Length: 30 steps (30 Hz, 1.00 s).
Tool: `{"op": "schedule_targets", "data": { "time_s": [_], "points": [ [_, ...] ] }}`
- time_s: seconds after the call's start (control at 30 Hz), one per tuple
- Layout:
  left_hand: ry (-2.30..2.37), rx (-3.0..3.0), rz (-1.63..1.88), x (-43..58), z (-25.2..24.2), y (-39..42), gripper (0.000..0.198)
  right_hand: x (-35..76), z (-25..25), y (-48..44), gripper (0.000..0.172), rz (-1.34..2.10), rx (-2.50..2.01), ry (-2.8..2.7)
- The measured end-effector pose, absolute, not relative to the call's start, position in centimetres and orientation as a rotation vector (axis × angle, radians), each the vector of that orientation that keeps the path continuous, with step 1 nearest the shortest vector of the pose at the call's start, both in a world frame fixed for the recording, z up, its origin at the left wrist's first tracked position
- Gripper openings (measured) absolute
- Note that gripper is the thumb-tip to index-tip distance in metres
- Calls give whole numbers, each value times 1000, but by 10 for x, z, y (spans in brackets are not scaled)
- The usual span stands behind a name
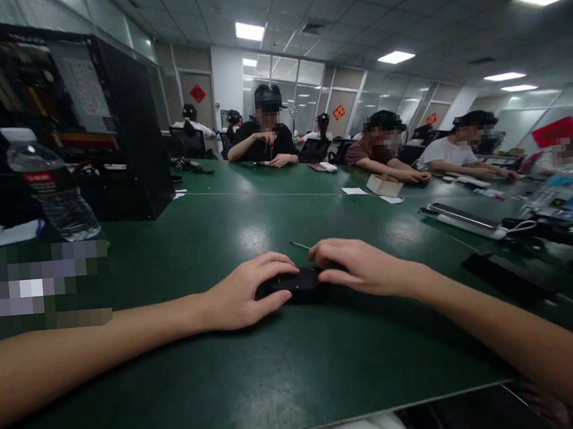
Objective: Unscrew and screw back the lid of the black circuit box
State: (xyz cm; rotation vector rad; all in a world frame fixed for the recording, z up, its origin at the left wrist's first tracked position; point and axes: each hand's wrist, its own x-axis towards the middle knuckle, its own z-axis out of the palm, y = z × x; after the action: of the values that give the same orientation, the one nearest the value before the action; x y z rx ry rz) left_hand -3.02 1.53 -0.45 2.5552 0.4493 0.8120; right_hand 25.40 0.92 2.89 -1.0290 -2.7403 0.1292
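Observation:
On the green table lies a small, dark, oblong case (298, 283) with a few tiny bright spots on its top. My left hand (253, 291) grips its left end, thumb along the near side and fingers over the far side. At the right end is my right hand (357, 266), fingers bent and thumb against the case. A thin metal rod (299, 245), like a screwdriver shaft, points up and left from behind the right fingers. Its other end is hidden, so I cannot tell whether it is held or lying there.
An open computer tower (131, 134) and a water bottle (53, 186) stand at the left of the green table (259, 369). Rightward are a silver-and-white device (465, 220) and a dark flat object (504, 278). A small carton (384, 185) sits farther back, near several seated people.

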Motion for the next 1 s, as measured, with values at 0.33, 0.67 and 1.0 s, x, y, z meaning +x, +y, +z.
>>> {"op": "schedule_targets", "data": {
  "time_s": [0.33,0.67,1.0],
  "points": [
    [448,2600,819,-31,-5,15,30,292,24,40,35,182,-1325,-2801],
    [556,2556,875,-22,-1,9,34,276,140,-2,61,-210,-1271,-2454],
    [698,2465,786,-19,-2,11,33,207,182,-27,36,-262,-1072,-2821]
  ]
}}
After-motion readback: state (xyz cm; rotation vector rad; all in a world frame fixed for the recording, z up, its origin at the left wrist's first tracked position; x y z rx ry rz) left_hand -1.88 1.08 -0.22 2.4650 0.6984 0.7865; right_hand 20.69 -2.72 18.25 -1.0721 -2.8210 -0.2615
